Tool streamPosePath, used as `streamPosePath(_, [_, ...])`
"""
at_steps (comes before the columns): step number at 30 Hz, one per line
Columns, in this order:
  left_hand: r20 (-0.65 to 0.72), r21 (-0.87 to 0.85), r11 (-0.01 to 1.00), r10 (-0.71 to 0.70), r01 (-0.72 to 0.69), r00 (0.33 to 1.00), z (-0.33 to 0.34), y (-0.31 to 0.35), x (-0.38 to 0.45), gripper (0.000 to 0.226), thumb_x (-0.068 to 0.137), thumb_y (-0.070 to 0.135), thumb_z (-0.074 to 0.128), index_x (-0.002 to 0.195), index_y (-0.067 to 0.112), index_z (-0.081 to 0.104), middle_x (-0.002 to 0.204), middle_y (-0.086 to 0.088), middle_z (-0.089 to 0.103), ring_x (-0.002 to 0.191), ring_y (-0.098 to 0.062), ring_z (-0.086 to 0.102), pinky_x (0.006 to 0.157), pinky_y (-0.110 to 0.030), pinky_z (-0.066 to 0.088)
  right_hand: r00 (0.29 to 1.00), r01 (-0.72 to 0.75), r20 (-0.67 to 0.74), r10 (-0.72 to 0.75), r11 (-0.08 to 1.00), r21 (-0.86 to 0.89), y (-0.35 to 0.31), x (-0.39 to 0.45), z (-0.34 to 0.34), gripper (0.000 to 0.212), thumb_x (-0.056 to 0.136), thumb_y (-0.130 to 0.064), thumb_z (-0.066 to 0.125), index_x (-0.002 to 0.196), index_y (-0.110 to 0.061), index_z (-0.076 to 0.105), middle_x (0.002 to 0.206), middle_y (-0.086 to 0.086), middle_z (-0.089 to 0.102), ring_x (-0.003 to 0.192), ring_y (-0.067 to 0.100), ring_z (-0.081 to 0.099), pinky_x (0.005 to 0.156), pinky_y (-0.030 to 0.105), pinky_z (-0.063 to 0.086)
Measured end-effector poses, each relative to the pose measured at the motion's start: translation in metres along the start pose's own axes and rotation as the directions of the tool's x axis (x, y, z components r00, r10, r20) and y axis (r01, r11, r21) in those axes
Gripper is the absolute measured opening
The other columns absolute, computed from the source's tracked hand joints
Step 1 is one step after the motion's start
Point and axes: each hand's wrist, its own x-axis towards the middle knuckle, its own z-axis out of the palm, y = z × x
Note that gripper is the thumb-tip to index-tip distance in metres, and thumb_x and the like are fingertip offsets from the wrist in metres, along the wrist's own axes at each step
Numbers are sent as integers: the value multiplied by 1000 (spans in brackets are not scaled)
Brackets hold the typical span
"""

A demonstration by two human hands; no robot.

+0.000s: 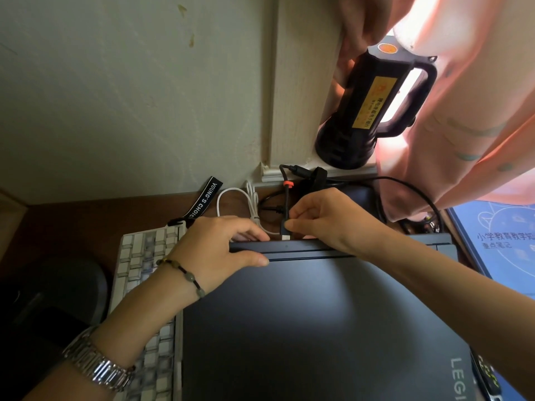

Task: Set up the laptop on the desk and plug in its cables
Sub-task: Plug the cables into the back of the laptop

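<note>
A dark grey laptop (318, 322) lies closed on the brown desk (86, 224), its rear edge toward the wall. My left hand (220, 250) grips that rear edge, thumb on the lid and fingers curled behind it. My right hand (327, 218) pinches the plug of a black cable (286, 198) with an orange band, holding it just behind the middle of the rear edge. A white cable (231, 195) lies looped behind my left hand. More black cables (405, 183) run along the wall to the right.
A white keyboard (139, 273) sits left of the laptop, with a black lettered strap (204, 198) behind it. A large black torch (370, 108) stands on the window ledge beside a pink curtain (469, 111). A blue book (500, 241) lies at right.
</note>
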Motion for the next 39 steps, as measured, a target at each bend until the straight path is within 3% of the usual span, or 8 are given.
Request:
streamPosePath(6, [6,22,1000,-2,2,1000,0,1,1,25,68,34,73,92,38,65,83,29,60,81,14,57,66,3,38,1000,14,-15,-15,999,-43,1,0,3,9,76,-28,72,83,-21,71,80,1,73,77,13,67,85,34,53])
streamPosePath(12, [0,12,1000,-4,4,1000,0,0,0,26,68,32,74,92,38,65,81,28,59,81,14,56,64,-1,40,998,50,-29,-51,998,-30,4,-5,4,12,76,-26,73,84,-17,71,74,-2,71,70,8,64,76,23,49])
streamPosePath(21, [-9,23,1000,16,-16,1000,2,-2,1,26,69,29,75,93,34,66,80,30,57,76,18,54,66,5,38,998,53,-34,-54,998,-40,8,-1,5,8,74,-28,75,78,-23,69,71,-5,70,66,4,64,73,20,48])
streamPosePath(26, [19,66,997,42,-43,999,1,-1,0,26,69,30,74,94,32,66,90,17,65,84,2,61,76,-13,46,999,23,-40,-24,999,-42,1,-5,1,14,73,-27,77,83,-18,73,78,0,73,75,10,67,79,24,50])
streamPosePath(29, [41,127,991,46,-51,998,-2,3,0,27,70,31,74,95,31,66,95,11,67,86,-3,61,77,-17,48,996,43,-73,-52,991,-127,-8,-16,-1,14,75,-22,75,86,-14,74,84,4,74,79,11,66,83,27,52])
streamPosePath(33, [68,279,959,39,-57,997,-10,10,-4,27,74,32,70,100,34,65,98,12,66,84,-1,56,71,-12,41,989,63,-117,-91,972,-224,-19,-39,-10,14,76,-13,71,90,-10,73,93,7,74,89,20,66,88,30,51])
streamPosePath(36, [73,357,933,15,-40,997,-20,16,-12,23,77,34,66,100,35,64,103,10,65,89,-5,57,78,-27,50,980,61,-159,-122,939,-339,-21,-58,-19,20,79,-12,67,98,-10,70,102,14,71,94,31,64,89,40,51])
streamPosePath(39, [53,443,896,6,-29,999,-28,25,-26,22,80,36,63,102,34,63,108,8,65,97,-12,60,82,-34,52,973,26,-185,-135,867,-497,-20,-79,-24,22,82,-17,63,104,-17,65,107,10,68,96,33,62,82,40,52])
